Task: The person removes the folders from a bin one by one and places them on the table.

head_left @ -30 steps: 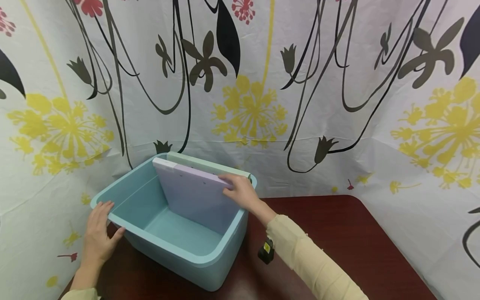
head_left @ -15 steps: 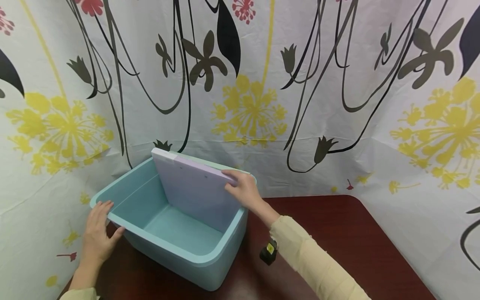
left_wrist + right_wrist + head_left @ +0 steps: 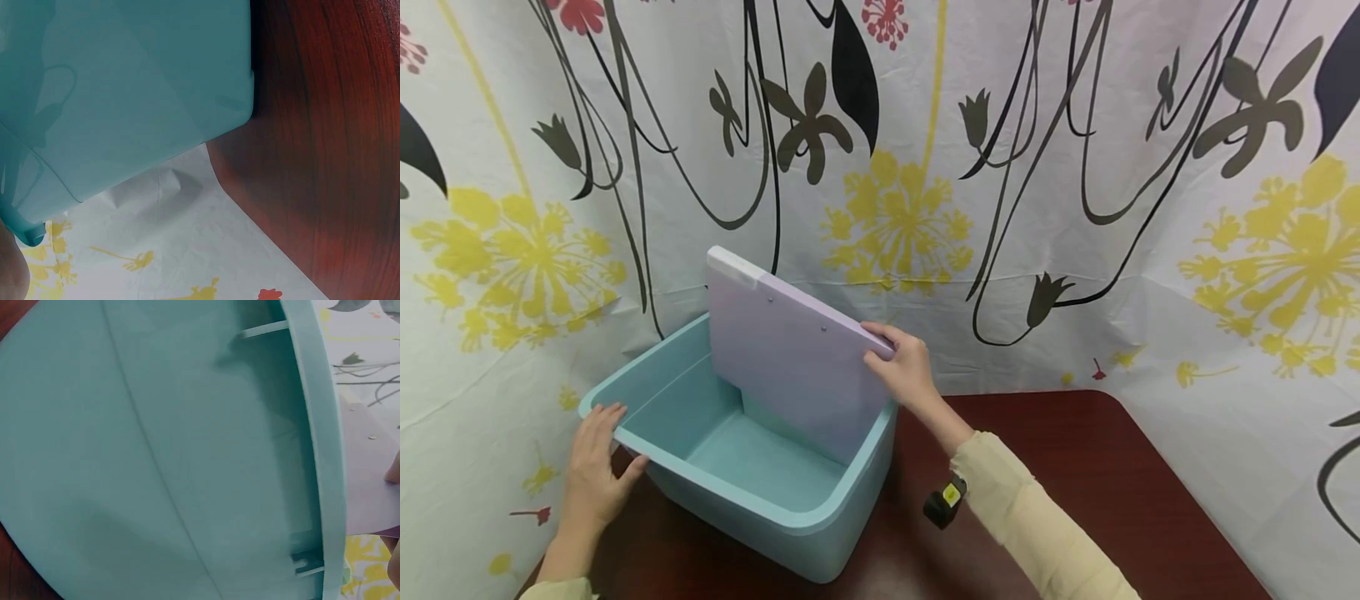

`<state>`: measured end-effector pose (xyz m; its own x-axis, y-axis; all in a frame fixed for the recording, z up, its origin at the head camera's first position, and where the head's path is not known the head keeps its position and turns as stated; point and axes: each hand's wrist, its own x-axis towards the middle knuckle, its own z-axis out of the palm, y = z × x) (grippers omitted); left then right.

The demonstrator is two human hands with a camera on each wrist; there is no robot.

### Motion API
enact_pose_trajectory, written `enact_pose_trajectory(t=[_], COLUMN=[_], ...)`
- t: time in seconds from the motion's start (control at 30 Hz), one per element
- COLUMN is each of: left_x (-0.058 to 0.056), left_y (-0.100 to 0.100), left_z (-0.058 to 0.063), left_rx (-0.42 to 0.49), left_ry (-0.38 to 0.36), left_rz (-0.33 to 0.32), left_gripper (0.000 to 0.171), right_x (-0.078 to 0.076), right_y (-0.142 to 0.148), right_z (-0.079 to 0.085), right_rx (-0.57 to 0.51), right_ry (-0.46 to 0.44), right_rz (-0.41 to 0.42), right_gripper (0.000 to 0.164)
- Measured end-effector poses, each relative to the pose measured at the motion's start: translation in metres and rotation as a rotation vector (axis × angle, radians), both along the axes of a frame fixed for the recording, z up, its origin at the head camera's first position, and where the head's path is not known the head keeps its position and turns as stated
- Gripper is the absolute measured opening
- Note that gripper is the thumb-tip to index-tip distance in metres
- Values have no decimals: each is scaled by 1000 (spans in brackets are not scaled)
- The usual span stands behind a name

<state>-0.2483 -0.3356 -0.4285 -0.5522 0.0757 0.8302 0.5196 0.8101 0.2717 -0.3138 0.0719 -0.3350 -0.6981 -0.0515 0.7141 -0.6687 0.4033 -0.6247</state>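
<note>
My right hand pinches the right end of a purple file folder with rivets and a white label at its far left end. The folder stands tilted, left end raised well above the blue plastic bin, lower right part still inside it. In the right wrist view the purple folder shows beyond the bin's rim. My left hand rests on the rim at the bin's front left corner, fingers fairly straight. A pale green folder, seen behind the purple one in earlier head frames, is now mostly hidden.
The bin stands on a dark red wooden table. Behind and to both sides hangs a white cloth with a flower print. A black wrist camera hangs below my right sleeve.
My right hand has lifted the purple folder up and slightly right, its left end rising most, away from its place in front of the green folder. My left hand has stayed on the rim.
</note>
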Motion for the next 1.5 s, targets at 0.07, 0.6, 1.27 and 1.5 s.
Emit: enact_pose_trajectory(t=[0.07, 0.6, 1.27, 1.5], left_x=[1, 0, 1, 2], left_y=[1, -1, 0, 0], left_z=[0, 1, -1, 0], left_rx=[3, -2, 8, 16], left_ry=[-2, 1, -37, -42], left_rz=[0, -3, 14, 15], left_gripper=[86, 85, 88, 88], right_x=[1, 36, 53, 61], right_y=[2, 5, 26, 32], right_z=[2, 36, 41, 45], right_rx=[-46, -360, -486, -545], right_ry=[-1, 12, 137, 178], right_rz=[21, 63, 4, -22], right_gripper=[35, 33, 34, 34])
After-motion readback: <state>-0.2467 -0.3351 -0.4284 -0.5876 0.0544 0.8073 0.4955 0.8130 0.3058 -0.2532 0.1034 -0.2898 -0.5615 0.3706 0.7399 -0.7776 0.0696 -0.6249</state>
